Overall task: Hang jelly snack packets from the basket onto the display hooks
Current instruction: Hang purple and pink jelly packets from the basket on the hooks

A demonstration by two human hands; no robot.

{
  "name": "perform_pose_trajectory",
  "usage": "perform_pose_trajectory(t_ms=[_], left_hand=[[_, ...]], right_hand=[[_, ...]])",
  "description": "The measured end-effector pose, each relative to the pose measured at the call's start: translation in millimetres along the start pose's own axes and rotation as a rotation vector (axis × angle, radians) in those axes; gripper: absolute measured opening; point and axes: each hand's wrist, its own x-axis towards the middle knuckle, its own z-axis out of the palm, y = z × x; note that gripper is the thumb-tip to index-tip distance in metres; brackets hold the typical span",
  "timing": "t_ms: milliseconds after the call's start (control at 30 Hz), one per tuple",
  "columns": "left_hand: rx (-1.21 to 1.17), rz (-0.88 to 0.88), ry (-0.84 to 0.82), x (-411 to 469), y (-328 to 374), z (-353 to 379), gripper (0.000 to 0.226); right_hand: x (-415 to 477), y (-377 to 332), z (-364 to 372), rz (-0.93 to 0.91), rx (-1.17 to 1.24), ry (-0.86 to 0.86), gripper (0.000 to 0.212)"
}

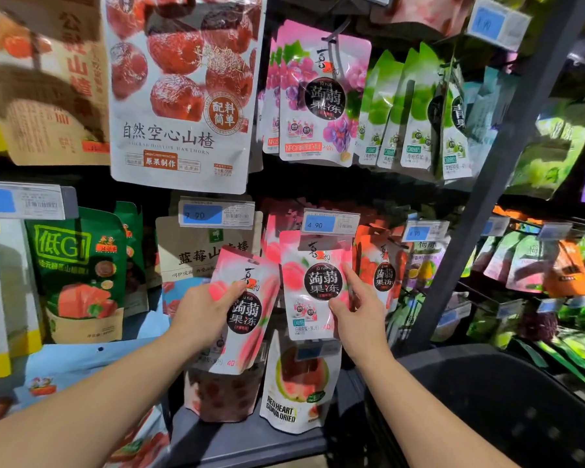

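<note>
My left hand (pixel 206 312) grips a pink peach jelly packet (pixel 247 319), tilted, held just left of the display hook row. On that hook, under a 4.90 price tag (pixel 330 221), hangs another peach jelly packet (pixel 313 285). My right hand (pixel 358 309) pinches the hanging packet's right edge, index finger stretched up along it and thumb on its front. The dark basket (pixel 507 400) sits at the lower right; its inside is too dark to make out.
Purple grape jelly packets (pixel 321 96) and green ones (pixel 416 109) hang on the row above. A large hawthorn bag (pixel 183 92) hangs upper left. A guava bag (pixel 298 383) stands on the shelf below. A dark upright post (pixel 497 170) runs diagonally at right.
</note>
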Motion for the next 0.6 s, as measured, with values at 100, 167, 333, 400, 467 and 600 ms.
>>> perform_pose_trajectory(t_ms=[100,167,333,400,467,600], left_hand=[[0.012,-0.008,-0.002,0.4,-2.1,-0.6,0.062],[0.029,-0.004,0.002,-0.4,-3.5,-2.1,0.066],[0.004,-0.015,0.023,-2.1,-4.6,-10.2,0.063],[0.011,-0.025,0.046,0.0,-7.9,-14.6,0.064],[0.02,-0.015,0.057,3.3,-13.1,-19.4,0.064],[-0.031,0.002,0.06,5.8,-19.1,-25.8,0.067]], right_hand=[[6.5,3.6,6.5,-0.007,-0.027,0.018,0.068],[13.3,6.6,13.9,-0.012,-0.053,0.029,0.066],[34.0,14.4,41.8,0.027,-0.062,0.064,0.062],[40.7,18.7,54.6,0.051,-0.085,0.076,0.058],[45.5,23.0,65.7,0.077,-0.119,0.086,0.041],[51.4,24.9,80.1,0.146,-0.09,0.068,0.021]])
